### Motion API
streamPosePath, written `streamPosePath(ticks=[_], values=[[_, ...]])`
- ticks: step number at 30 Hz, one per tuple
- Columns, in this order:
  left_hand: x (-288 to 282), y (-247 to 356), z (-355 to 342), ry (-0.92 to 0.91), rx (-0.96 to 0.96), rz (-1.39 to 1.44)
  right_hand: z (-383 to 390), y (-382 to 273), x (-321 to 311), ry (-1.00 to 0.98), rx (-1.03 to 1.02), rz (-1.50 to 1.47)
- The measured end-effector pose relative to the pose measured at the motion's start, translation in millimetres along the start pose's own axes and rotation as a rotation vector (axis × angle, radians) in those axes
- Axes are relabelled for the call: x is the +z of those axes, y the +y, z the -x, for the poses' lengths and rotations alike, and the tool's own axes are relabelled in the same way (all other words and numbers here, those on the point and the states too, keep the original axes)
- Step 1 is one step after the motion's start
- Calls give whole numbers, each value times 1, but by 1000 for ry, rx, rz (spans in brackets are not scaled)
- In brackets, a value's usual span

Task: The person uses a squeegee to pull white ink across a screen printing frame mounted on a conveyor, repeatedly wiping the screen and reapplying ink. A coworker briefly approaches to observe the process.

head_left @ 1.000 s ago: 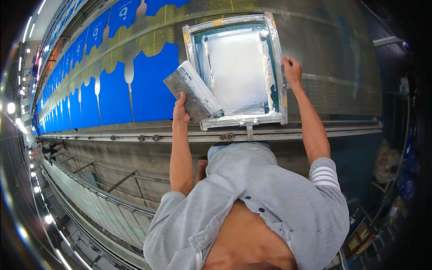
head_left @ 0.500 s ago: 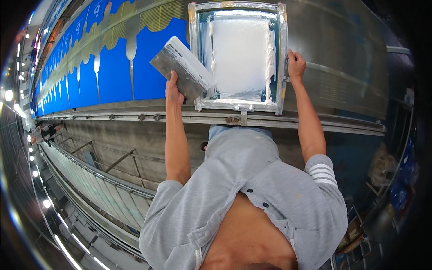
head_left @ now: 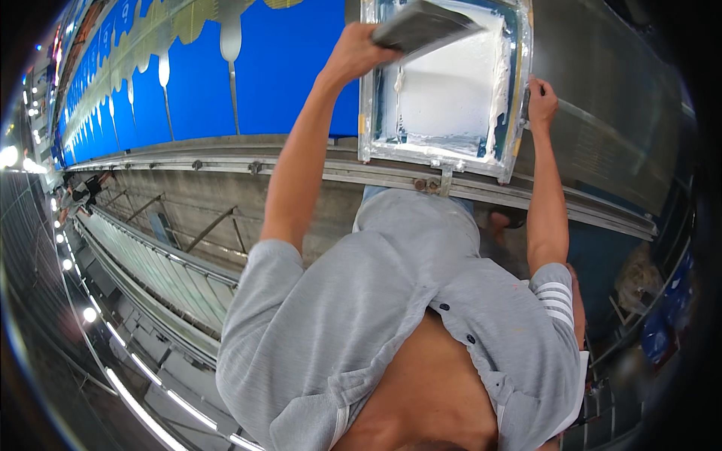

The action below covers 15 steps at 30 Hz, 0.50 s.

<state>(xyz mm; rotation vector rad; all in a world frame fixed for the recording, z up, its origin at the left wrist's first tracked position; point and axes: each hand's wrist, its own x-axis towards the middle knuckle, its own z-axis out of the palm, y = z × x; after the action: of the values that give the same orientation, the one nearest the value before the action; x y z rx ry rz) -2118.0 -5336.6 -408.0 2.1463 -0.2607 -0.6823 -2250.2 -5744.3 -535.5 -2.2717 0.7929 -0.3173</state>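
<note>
My left hand (head_left: 357, 54) is closed on the end of a wide, flat grey squeegee (head_left: 425, 31), blurred by motion. It is tilted above the far part of a screen printing frame (head_left: 365, 113). Thick white ink (head_left: 440, 98) coats the mesh inside, with ridges along the sides. At the frame's right side, the fingers of my right hand (head_left: 541, 104) are curled round its edge; the fingertips are partly hidden. Left of the frame lies printed blue material (head_left: 293, 71) with pale drip shapes.
A metal rail (head_left: 286, 164) runs along the near table edge, and a bracket (head_left: 446, 180) joins the frame to it. Bare grey tabletop (head_left: 594, 113) extends to the right. Another long table (head_left: 162, 263) stands behind at left. A person (head_left: 83, 192) is far left.
My left hand has lifted the squeegee from the frame's left side and swung it over the far part. The frame and my right hand have shifted right along the rail.
</note>
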Motion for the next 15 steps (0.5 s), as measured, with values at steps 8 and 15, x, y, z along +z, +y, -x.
streamPosePath(ticks=[8,15], values=[[52,55,-73,-127,971,-927,1,-4,8,23,6,15],[117,87,-111,-282,1314,-923,7,-32,-8,-13,93,-23]])
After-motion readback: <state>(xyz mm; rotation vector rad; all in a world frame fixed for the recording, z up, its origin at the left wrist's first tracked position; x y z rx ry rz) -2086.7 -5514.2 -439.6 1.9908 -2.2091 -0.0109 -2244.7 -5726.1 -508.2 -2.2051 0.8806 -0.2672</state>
